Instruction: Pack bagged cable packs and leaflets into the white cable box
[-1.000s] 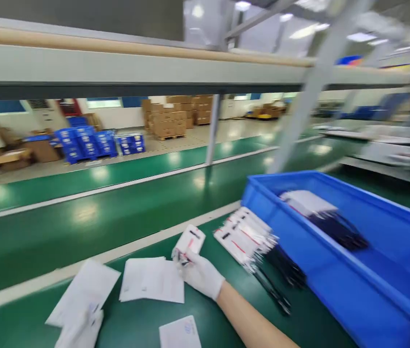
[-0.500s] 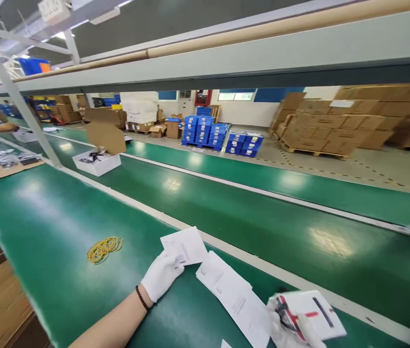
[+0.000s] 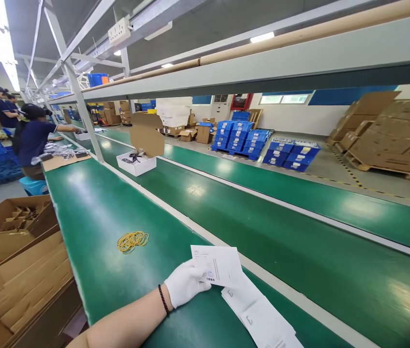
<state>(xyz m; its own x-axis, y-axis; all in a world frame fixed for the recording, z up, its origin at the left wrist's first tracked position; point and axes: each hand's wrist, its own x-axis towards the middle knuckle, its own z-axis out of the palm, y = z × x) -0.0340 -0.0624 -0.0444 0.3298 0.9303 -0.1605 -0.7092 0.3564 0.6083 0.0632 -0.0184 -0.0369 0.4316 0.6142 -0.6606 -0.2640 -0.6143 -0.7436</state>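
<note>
At far left we see open cartons (image 3: 16,270) beside the green bench (image 3: 92,217), and workers (image 3: 33,137) farther up the line. A bunch of rubber bands (image 3: 132,240) lies on the bench. Our left hand (image 3: 185,289), gloved in white, pinches the near edge of a printed sheet (image 3: 217,265) between thumb and fingers; the sheet lies on the bench by the white rail. Just right of it, more sheets (image 3: 259,316) overlap, touching the first. A white box (image 3: 137,163) sits further up. Our right hand is out of view.
</note>
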